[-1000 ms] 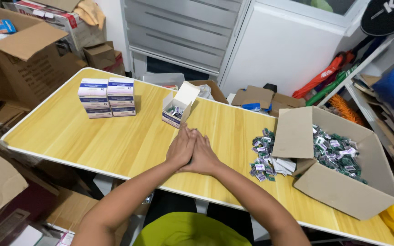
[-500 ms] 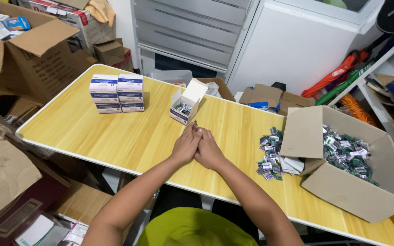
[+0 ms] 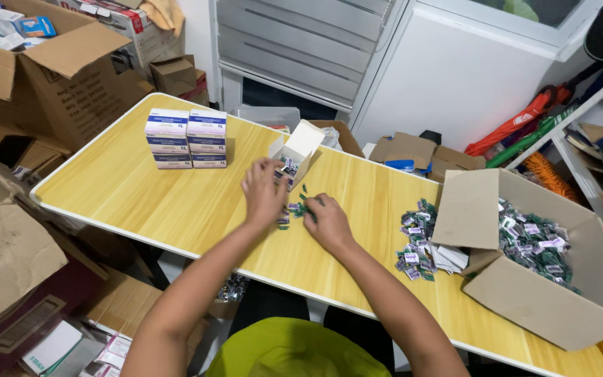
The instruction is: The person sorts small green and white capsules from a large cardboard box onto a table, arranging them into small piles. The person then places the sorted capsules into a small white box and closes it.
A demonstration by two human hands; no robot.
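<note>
Yellow table [image 3: 176, 202]: blue-white boxes [image 3: 186, 138] stacked; hands sorting sachets [image 3: 293, 208].

Your hands were pressed together palm to palm a sec ago; now they're apart. Left hand [image 3: 263, 190] has reached fwd to the small open white box [image 3: 294, 152], right hand [image 3: 327, 220] is down on the table [image 3: 141, 188] w/ loose sachets [image 3: 293, 208] spread btw them.

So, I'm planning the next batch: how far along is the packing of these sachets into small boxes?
Done: six closed boxes stacked on the table. In hand: left hand and right hand gather loose sachets by the open small box. Left: a sachet pile and the sachet-filled carton.
</note>
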